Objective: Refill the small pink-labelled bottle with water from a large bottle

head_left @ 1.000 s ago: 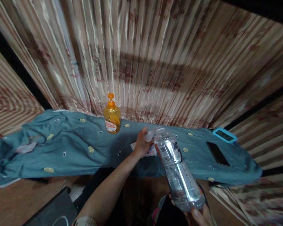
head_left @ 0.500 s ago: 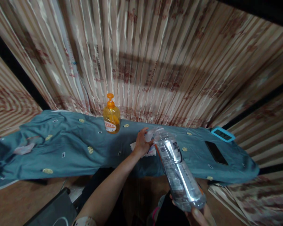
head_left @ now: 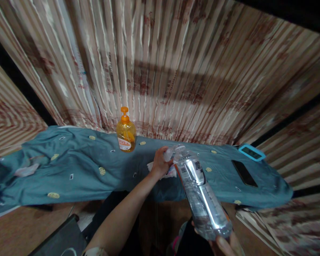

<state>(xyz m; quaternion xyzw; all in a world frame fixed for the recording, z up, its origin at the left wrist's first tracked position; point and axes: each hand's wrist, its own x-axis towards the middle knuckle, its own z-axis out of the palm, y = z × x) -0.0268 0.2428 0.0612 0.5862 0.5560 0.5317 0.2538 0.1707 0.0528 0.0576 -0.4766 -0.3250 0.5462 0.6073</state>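
A clear plastic water bottle (head_left: 200,193) is tilted away from me, its neck pointing toward the table. My right hand (head_left: 225,245) grips its base at the bottom edge of the view. My left hand (head_left: 160,161) is closed around the bottle's cap end, above a white tissue (head_left: 172,172) lying on the teal cloth (head_left: 77,170).
An orange pump soap bottle (head_left: 126,131) stands at the back of the cloth-covered table. A black phone (head_left: 244,173) and a blue-framed device (head_left: 252,152) lie at the right end. Crumpled white paper (head_left: 24,171) sits far left. Striped curtains hang behind. A dark object (head_left: 61,241) is at lower left.
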